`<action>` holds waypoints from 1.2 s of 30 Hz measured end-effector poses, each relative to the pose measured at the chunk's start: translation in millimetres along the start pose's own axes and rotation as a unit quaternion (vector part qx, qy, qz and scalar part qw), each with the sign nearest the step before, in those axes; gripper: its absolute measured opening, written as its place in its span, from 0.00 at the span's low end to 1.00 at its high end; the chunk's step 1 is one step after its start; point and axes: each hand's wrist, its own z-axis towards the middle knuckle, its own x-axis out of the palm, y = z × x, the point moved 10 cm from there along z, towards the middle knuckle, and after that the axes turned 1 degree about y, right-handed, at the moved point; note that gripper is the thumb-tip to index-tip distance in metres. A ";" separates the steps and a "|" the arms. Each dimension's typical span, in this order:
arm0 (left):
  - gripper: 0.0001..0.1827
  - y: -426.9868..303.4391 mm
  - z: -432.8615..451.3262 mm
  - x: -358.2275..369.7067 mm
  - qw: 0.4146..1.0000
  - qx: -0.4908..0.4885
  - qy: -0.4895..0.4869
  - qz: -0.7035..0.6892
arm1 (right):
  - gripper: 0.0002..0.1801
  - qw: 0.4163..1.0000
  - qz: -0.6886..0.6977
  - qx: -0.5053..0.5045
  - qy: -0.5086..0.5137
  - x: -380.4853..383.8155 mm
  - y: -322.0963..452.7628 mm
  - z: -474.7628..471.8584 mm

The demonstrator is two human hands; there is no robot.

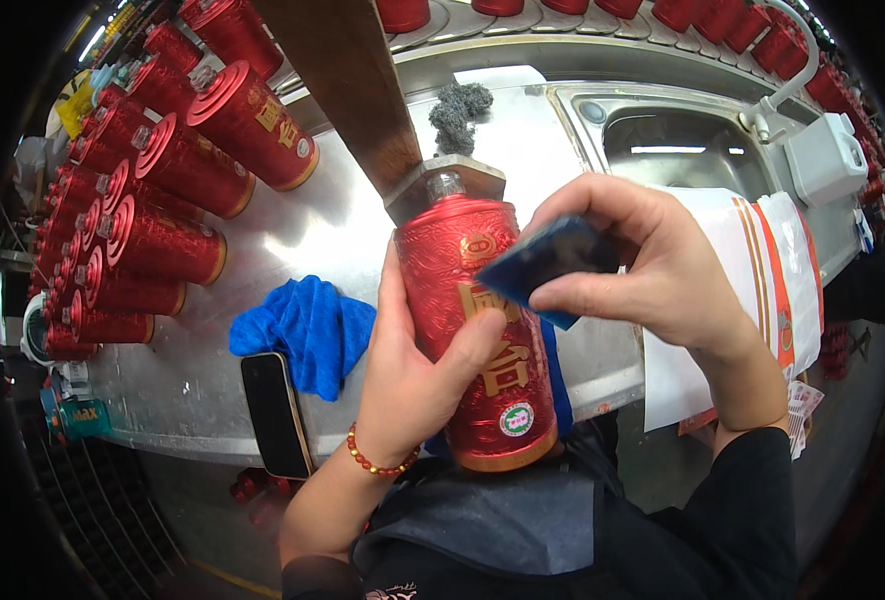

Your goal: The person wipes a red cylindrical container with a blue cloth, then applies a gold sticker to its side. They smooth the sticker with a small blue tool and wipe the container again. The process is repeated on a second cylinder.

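Observation:
A red bottle (435,270) with embossed scrollwork, raised gold characters and a round green-and-white sticker leans back before me. Its clear stopper (445,184) rests near a metal plate, and its gold-rimmed base is close to my apron (517,517). My left hand (420,375) grips the bottle's left side, thumb across the front beside the gold characters. Pinched between the thumb and fingers of my right hand (660,262) is a flat, dark blue piece (555,262), possibly a scraper. It overlaps the bottle's upper right in view; whether it touches, I cannot tell.
Grey steel wool (459,112) lies behind the metal plate (480,172) and brown post (345,82). A blue cloth (304,330) and phone (274,412) lie left, near several red bottles (165,232). At right are a sink (675,150), white jug (825,161) and plastic sheeting (712,232).

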 end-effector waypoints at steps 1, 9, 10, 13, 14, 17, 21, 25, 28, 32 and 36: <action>0.52 2.0 -2.6 -1.3 1.000 0.015 0.008 0.007 | 0.19 0.999 -0.044 0.000 0.011 3.4 8.2 0.9; 0.93 16.2 -50.5 -9.4 0.917 0.152 0.118 0.350 | 0.12 0.940 -0.287 -0.153 -0.108 -32.8 43.4 35.3; 0.94 20.3 -54.3 -10.1 0.914 0.154 0.129 0.352 | 0.12 0.952 -0.253 -0.167 -0.053 -18.0 46.1 31.0; 0.91 30.9 -50.9 -11.4 0.925 0.148 0.133 0.324 | 0.13 0.938 -0.278 -0.203 -0.042 -11.3 53.9 25.6; 0.90 34.0 -49.6 -11.2 0.931 0.142 0.130 0.309 | 0.14 0.925 -0.308 -0.214 -0.064 -15.6 55.9 25.5; 0.88 43.2 -44.3 -15.8 0.948 0.122 0.124 0.266 | 0.15 0.911 -0.329 -0.245 -0.041 2.1 62.8 12.4; 0.85 55.7 -41.1 -21.7 0.981 0.054 0.113 0.145 | 0.17 0.878 -0.361 -0.315 0.016 56.1 65.2 -31.5; 0.84 61.5 -51.6 -36.9 0.979 0.081 0.086 0.166 | 0.18 0.861 -0.419 -0.287 -0.014 30.4 72.1 -4.0; 0.84 49.9 -52.8 -28.1 0.942 0.158 0.095 0.279 | 0.19 0.861 -0.400 -0.313 0.016 55.3 69.5 -22.1; 0.84 46.8 -53.3 -24.1 0.932 0.178 0.098 0.301 | 0.21 0.854 -0.420 -0.307 0.021 54.2 72.1 -22.1; 0.85 47.3 -53.8 -24.7 0.926 0.186 0.093 0.314 | 0.24 0.854 -0.435 -0.284 0.029 47.0 71.3 -16.7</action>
